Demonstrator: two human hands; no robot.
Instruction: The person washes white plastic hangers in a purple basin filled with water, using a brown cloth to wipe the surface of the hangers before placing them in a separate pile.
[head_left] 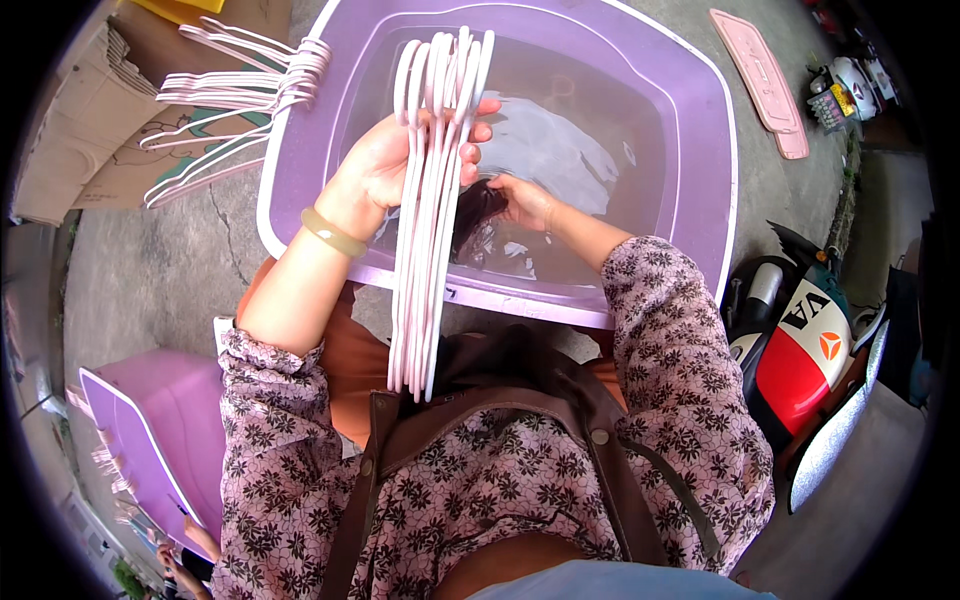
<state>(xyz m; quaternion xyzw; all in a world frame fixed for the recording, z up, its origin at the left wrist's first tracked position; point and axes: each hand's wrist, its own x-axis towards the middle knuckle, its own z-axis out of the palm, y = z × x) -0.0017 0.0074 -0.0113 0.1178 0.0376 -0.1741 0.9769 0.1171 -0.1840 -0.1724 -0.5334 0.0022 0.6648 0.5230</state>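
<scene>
A bundle of several pale pink hangers (425,270) rests upright in my left hand (385,165), with the fingers curled round it just below the hooks. A pale bangle (332,234) circles that wrist. My right hand (525,202) is at the water inside a large purple tub (697,150), its fingers closed on a dark wet cloth (478,212). Part of the cloth lies under the water and behind the hangers, so its full shape is hidden. The hangers' lower ends reach over the tub's near rim to the front of my brown apron.
More pink hangers (300,80) hook over the tub's left rim, beside cardboard (85,110). A second purple tub (165,430) stands lower left, where another person's hand (200,540) shows. A pink lid (762,85) lies upper right. A red and white scooter (795,370) stands close on the right.
</scene>
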